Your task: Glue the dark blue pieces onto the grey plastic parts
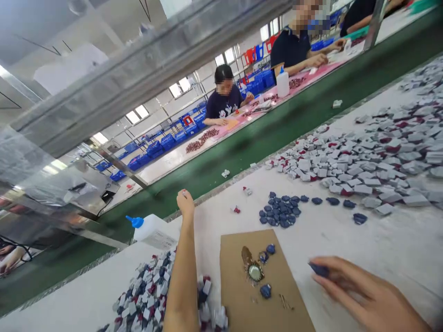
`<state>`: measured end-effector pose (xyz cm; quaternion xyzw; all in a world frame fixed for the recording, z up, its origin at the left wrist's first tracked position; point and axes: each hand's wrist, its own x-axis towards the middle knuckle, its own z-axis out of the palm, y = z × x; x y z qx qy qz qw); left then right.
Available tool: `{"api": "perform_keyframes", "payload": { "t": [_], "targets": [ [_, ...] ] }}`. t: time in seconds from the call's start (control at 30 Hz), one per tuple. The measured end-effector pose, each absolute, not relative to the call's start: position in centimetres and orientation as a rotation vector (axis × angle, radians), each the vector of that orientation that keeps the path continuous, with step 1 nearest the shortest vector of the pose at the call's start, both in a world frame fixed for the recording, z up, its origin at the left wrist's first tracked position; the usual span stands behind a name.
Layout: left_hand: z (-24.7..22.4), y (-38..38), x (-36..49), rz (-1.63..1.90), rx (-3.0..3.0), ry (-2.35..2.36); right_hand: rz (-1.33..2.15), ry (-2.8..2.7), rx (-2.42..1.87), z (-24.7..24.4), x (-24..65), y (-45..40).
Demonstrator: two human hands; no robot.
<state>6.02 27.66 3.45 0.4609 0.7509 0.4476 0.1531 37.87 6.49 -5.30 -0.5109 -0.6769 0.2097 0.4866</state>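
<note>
My right hand [360, 286] pinches a small dark blue piece [319, 269] between thumb and fingers, to the right of a brown cardboard sheet [238, 299]. My left hand [185, 201] is stretched out to the table's far edge beside the green belt [207, 168]. Its fingers are closed, and what they hold, if anything, is too small to make out. On the cardboard lie a bottle cap [255, 272], a brown smear, several dark blue pieces [266, 291] and some thin sticks [285, 302]. A cluster of similar blue pieces [280, 211] sits beyond the cardboard.
A white bottle with a blue nozzle [152, 229] stands left of my left arm. Piles of grey, red and blue pieces lie at front left [145, 290] and far right [374, 161]. Across the belt, people [224, 99] work at a table; a metal beam [138, 64] crosses above.
</note>
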Motion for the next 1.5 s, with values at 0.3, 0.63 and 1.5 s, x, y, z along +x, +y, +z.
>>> {"api": "perform_keyframes", "payload": {
  "t": [0.3, 0.63, 1.5],
  "targets": [
    [5.7, 14.6, 10.9, 1.169, 1.092, 1.476, 1.266, -1.764, -1.145, 0.7, 32.0, 9.1],
    [2.5, 4.2, 12.2, 1.426, 0.703, 1.179, 0.724, -2.394, -1.181, 0.4, 30.3, 10.0],
    [-0.1, -1.1, 12.9, 1.524, 0.525, 1.330, 0.401, -2.603, -0.964, 0.4, 28.9, 10.3]
  ]
}}
